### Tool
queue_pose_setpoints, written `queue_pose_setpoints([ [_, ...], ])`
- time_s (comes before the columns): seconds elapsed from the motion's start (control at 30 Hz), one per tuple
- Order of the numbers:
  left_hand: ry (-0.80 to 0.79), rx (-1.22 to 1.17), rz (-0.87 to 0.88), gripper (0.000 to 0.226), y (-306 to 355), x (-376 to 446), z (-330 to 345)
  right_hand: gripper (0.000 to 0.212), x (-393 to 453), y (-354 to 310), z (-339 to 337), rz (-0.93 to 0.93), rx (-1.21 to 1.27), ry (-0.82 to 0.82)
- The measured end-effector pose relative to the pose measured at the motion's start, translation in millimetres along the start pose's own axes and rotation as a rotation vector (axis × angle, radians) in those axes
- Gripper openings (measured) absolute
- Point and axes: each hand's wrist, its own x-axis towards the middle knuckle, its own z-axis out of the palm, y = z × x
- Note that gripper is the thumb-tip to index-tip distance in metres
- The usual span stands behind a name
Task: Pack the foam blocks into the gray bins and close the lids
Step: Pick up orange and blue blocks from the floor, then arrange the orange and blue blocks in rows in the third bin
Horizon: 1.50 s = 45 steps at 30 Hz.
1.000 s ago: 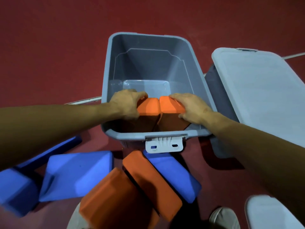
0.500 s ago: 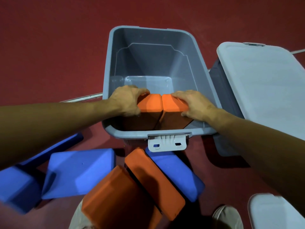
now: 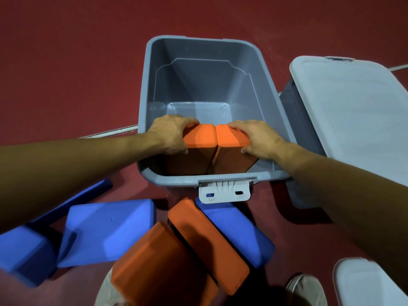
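Head view: gray bin (image 3: pixel 262 89) holds two orange blocks (image 3: pixel 215 140) (upright).

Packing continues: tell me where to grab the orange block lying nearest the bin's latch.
Grip the orange block across its two long edges, coming from above. It lies flat and slanted, wedged between another orange block and a blue block, so its ends are crowded.

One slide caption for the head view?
Both hands, left and right, set two orange foam blocks into the open gray bin.
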Motion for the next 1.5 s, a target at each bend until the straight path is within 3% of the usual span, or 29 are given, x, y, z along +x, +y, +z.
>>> queue_pose_setpoints([
  [0.3,-0.004,-0.123,0.038,0.096,-7.7,-3.0,-6.5,0.089,3.9,-17.1,-5.5,-0.022,-0.015,0.033],
  [0.43,0.179,-0.213,0.057,0.064,-27.4,-15.9,-44.1,0.075,11.7,-57.6,-14.4,-0.139,0.112,0.219],
  [0.6,0.276,-0.275,-0.082,0.046,-86.5,-62.2,-71.7,0.063,26.5,-154.3,-27.4,-0.37,0.203,0.346],
  [0.8,0.295,-0.31,-0.354,0.044,-174.9,-154.6,-46.3,0.069,38.4,-266.5,-3.5,-0.596,0.2,0.219],
  [1.0,0.229,-0.326,-0.629,0.051,-246.1,-225.6,-7.8,0.072,65.1,-321.2,65.3,-0.49,0.201,0.042],
  [1.1,0.201,-0.336,-0.689,0.055,-269.0,-240.1,7.7,0.075,80.3,-335.8,96.1,-0.43,0.204,-0.031],
  [1.23,0.151,-0.257,-0.742,0.077,-292.9,-242.6,30.8,0.08,93.8,-346.3,131.2,-0.35,0.246,-0.094],
  [1.43,0.004,-0.098,-0.758,0.07,-318.3,-242.9,50.8,0.088,108.9,-352.7,176.5,-0.178,0.27,-0.204],
  [1.5,-0.049,-0.076,-0.85,0.075,-325.4,-243.7,53.6,0.084,110.2,-353.4,189.8,-0.092,0.32,-0.251],
])
